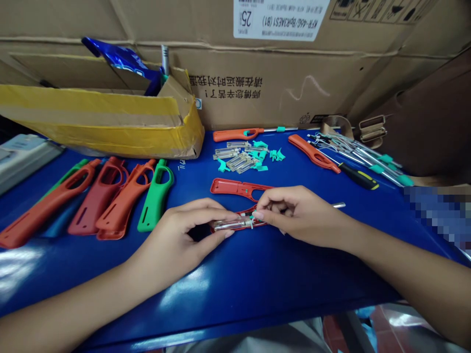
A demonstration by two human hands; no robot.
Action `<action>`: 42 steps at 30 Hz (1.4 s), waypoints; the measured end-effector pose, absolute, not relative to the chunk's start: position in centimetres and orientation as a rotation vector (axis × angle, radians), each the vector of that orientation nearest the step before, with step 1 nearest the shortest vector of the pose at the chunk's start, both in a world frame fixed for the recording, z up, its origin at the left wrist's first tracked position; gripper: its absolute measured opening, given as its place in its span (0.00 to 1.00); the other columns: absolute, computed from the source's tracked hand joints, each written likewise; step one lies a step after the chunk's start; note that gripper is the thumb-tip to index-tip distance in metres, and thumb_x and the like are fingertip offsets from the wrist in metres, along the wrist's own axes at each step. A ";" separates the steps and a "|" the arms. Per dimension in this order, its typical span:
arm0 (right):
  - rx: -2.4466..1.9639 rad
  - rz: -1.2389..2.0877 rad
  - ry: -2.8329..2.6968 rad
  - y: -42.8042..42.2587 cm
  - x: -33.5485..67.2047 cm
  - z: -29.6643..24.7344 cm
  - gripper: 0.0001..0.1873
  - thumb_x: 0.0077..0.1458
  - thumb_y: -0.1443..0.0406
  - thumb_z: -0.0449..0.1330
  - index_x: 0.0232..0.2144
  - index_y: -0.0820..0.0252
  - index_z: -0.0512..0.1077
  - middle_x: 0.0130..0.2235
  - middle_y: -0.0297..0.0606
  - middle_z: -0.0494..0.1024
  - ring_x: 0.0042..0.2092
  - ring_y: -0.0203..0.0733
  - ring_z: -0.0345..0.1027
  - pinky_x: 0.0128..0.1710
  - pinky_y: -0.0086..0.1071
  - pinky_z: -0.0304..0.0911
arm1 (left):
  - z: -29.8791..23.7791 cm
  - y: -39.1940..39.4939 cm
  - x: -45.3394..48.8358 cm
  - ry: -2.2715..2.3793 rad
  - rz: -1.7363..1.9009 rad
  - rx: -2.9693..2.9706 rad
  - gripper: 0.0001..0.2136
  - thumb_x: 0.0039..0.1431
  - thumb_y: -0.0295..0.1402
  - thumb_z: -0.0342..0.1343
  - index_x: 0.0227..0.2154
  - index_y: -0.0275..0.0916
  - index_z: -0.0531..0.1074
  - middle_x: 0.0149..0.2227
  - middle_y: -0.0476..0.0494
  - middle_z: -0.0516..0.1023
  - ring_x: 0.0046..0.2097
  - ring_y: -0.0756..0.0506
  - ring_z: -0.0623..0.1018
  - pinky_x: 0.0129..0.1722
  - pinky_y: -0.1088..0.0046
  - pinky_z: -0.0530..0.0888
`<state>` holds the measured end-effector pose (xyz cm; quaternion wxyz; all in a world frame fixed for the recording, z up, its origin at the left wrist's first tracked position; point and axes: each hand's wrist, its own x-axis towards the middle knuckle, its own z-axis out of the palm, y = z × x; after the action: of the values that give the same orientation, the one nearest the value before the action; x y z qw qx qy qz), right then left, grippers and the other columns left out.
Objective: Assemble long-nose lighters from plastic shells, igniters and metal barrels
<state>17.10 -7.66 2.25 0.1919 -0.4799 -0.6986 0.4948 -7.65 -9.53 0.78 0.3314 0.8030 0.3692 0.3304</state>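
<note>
Orange, red and green shells [49, 203] lie on the left of the blue desk [257, 279], nearer than a yellow-taped box [110, 113]. Next, the left hand [186, 223] grasps a clear tank [231, 223] between thumb and fingers, over the near half [259, 223] of a red shell; whether the tank is seated, I cannot tell. The far half [230, 187] lies just beyond. The right hand [294, 213] pinches a teal part [252, 214] at the tank's right end, mostly covered by its fingertips. To do this well, I would brace the near half against the desk, hold the tank level and ease the teal part in without force. Farther right lie metal rods [368, 154] and a screwdriver [356, 176].

As for writing, from the left: a blue packet [123, 59] in the box bears white lettering, too partial to read. On the carton [221, 59] at the far side, upside-down Chinese print [232, 93] includes 师傅您辛苦了!, thanking the handler. Farther right, its label [279, 22], also inverted, reads KFR-46G/BpR3AES1 (B1), with smaller lines illegible. Handling symbols [377, 11] follow.
</note>
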 end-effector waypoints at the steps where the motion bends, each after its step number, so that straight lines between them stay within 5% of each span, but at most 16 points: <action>1: -1.347 1.380 -1.973 -7.6 17.1 2.2 0.09 0.62 0.62 0.61 0.31 0.60 0.75 0.22 0.26 0.66 0.24 0.28 0.57 0.22 0.24 0.52 | 0.8 -9.5 -7.6 0.963 0.865 2.103 0.10 0.62 0.24 0.63 0.44 0.41 0.82 0.41 0.48 0.83 0.41 0.52 0.82 0.42 0.82 0.78; 42: -1.278 1.319 -2.031 -7.7 17.3 2.3 0.06 0.59 0.62 0.64 0.35 0.59 0.76 0.23 0.25 0.65 0.24 0.29 0.55 0.22 0.26 0.50 | 1.3 -9.8 -7.5 0.987 0.860 2.045 0.10 0.63 0.27 0.62 0.46 0.44 0.82 0.41 0.47 0.83 0.41 0.50 0.82 0.43 0.78 0.79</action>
<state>17.34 -7.72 2.30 0.2002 -0.4573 -0.7267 0.4719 -7.54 -9.76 1.26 0.3493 0.7891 0.3809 0.3319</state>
